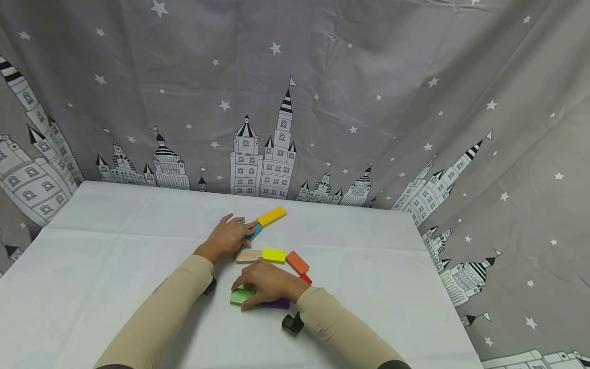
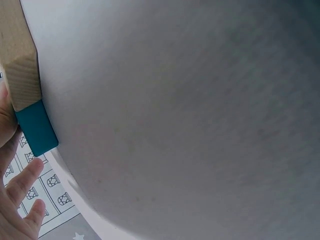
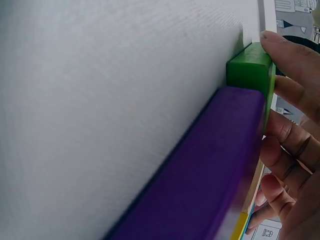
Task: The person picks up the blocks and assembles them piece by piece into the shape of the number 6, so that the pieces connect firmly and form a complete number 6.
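Note:
My left hand [image 1: 227, 238] pinches a blue wooden block [image 1: 255, 231] between thumb and fingers. One end of that block meets a yellow-orange block [image 1: 273, 216]; the other lies near a plain wood block [image 1: 248, 257]. In the left wrist view, the blue block [image 2: 38, 129] shows beyond the plain one, other fingers spread beside it. Lower down, my right hand [image 1: 272, 281] holds a light green block [image 1: 237, 296], thumb on its near side and fingers at its far side. A purple block [image 3: 200, 160] adjoins the green one, partly covered by the hand in the head view.
A yellow block [image 1: 274, 255], an orange block [image 1: 297, 262] and a partly hidden red block [image 1: 306, 279] curve on from the plain block. All lie on a white-covered table [image 1: 369, 287]. A grey curtain [image 1: 350, 77] printed with castles and stars hangs behind and at the sides.

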`<state>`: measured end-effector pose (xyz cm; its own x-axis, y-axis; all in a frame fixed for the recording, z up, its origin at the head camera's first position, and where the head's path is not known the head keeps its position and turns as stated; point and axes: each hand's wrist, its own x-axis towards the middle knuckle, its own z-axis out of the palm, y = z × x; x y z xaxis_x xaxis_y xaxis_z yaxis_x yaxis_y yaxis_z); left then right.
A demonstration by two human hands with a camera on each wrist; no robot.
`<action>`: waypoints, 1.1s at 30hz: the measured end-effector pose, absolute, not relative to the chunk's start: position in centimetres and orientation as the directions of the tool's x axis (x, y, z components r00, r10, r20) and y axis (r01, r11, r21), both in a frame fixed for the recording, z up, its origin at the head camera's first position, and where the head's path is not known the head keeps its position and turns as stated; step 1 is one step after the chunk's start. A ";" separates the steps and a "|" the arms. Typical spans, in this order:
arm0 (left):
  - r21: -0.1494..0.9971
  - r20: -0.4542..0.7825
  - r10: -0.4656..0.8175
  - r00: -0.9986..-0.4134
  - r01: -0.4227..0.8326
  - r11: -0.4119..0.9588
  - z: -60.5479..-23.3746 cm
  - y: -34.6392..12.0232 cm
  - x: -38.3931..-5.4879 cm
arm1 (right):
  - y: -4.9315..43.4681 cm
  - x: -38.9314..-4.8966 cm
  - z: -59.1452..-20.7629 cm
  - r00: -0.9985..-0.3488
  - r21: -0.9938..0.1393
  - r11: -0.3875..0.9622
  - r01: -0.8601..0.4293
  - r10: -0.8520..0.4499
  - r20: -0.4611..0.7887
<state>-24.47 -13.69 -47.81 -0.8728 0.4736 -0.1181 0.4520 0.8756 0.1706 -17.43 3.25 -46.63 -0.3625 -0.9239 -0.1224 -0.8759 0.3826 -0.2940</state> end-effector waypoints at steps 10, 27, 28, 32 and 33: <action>0.168 -0.107 0.477 -0.873 0.457 0.874 -47.9 -13.7 -24.5 | 3.6 -17.4 -46.8 -0.399 -0.273 0.411 -0.870 -0.911 -0.102; 0.154 -0.097 0.486 -0.869 0.469 0.870 -47.7 -13.8 -24.3 | 4.0 -17.4 -47.2 -0.421 -0.305 0.419 -0.855 -0.905 -0.065; 0.154 -0.097 0.486 -0.869 0.470 0.869 -47.7 -13.8 -24.3 | 4.1 -17.4 -47.2 -0.423 -0.311 0.422 -0.852 -0.904 -0.067; 0.153 -0.096 0.488 -0.868 0.471 0.869 -47.8 -13.8 -24.4 | 4.4 -17.4 -47.0 -0.453 -0.350 0.456 -0.818 -0.886 -0.097; 0.152 -0.095 0.488 -0.868 0.472 0.868 -47.8 -13.8 -24.4 | 4.6 -17.4 -46.8 -0.462 -0.362 0.467 -0.807 -0.880 -0.106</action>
